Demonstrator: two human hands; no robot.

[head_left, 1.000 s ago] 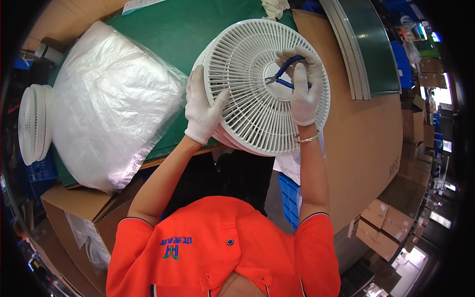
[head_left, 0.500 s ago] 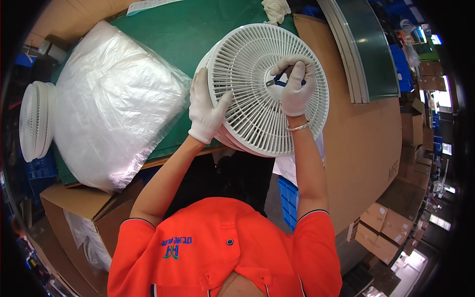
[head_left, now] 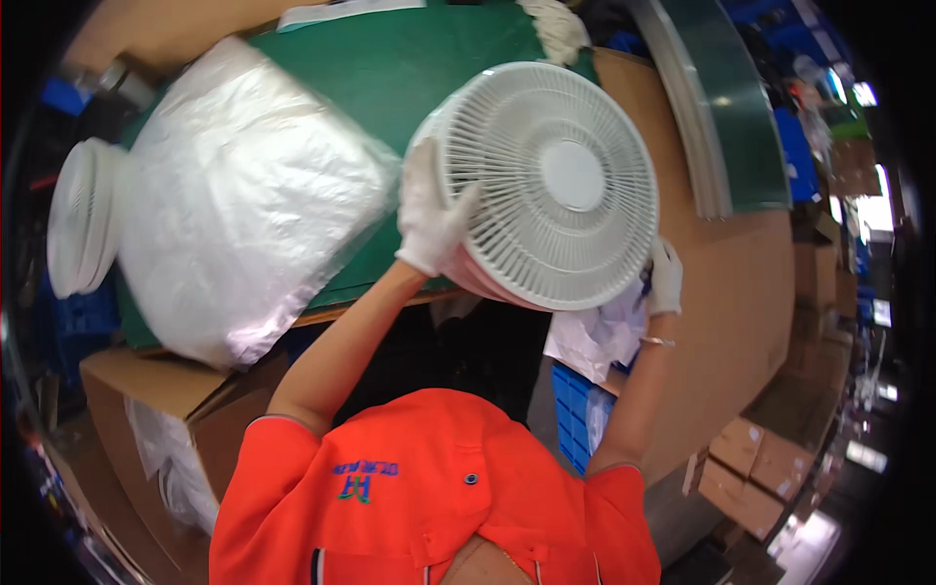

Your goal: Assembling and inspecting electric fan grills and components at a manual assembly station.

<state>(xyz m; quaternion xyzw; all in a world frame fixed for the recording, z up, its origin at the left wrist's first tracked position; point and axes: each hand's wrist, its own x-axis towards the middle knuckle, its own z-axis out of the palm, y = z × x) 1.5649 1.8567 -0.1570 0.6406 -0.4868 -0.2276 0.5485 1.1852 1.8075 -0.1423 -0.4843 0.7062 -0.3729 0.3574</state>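
Workshop: cardboard boxes (head_left: 765, 444) stand toward the right; a blue slatted crate (head_left: 572, 414) sits below the work area.
Green table: its covered top (head_left: 361, 68) carries a large clear plastic bag (head_left: 253, 185), with a crumpled white cloth (head_left: 556, 31) at the far edge.
White fan grille: the round fan grille (head_left: 551, 185) stands tilted at the table's near right part, face toward the wearer, with more white rims just behind it; a brown cardboard sheet (head_left: 726, 292) lies to its right.
Left glove: the left hand (head_left: 429, 214) pinches the grille's left rim, thumb over the spokes, other fingers along the side.
Right glove: the right hand (head_left: 666, 278) is just beside the grille's lower right edge, near a crumpled white sheet (head_left: 595, 341); its fingers are partly hidden, so whether they grip anything cannot be told.
Hub disc: half a second ago the right hand held blue-handled cutters over it; now the disc is uncovered and the cutters cannot be made out.
Grille support: work at the hub appears paused, the left hand alone visibly steadying the grille.
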